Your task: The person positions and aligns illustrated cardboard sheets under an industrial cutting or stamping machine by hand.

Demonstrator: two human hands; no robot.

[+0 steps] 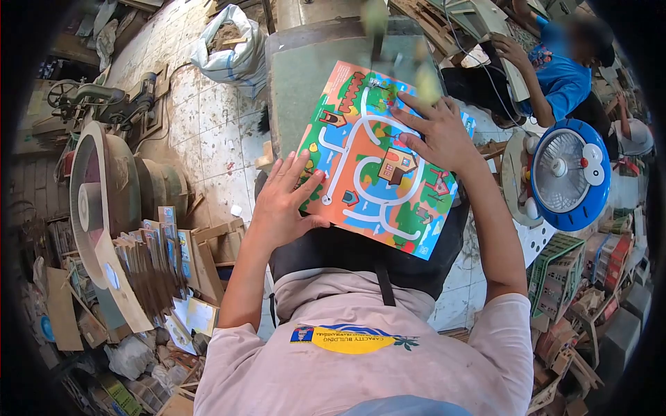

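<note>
A colourful printed board [347, 166] with white curved tracks, houses and trees lies tilted on a worn green work surface [295, 66], its near edge reaching over my lap. My left hand [281, 201] rests at the board's left edge, fingers spread on the print and thumb near the lower edge. Flat on the upper right part of the board lies my right hand [437, 132], its fingers apart and pointing up-left. Above the board, a blurred upright machine part [375, 31] stands at the far side of the surface.
A blue fan [570, 173] stands at the right, with another person [565, 73] in a blue shirt behind it. At the left are a large round machine [104, 201] and a row of thin boards [149, 260]. A white sack [225, 52] sits at the upper left.
</note>
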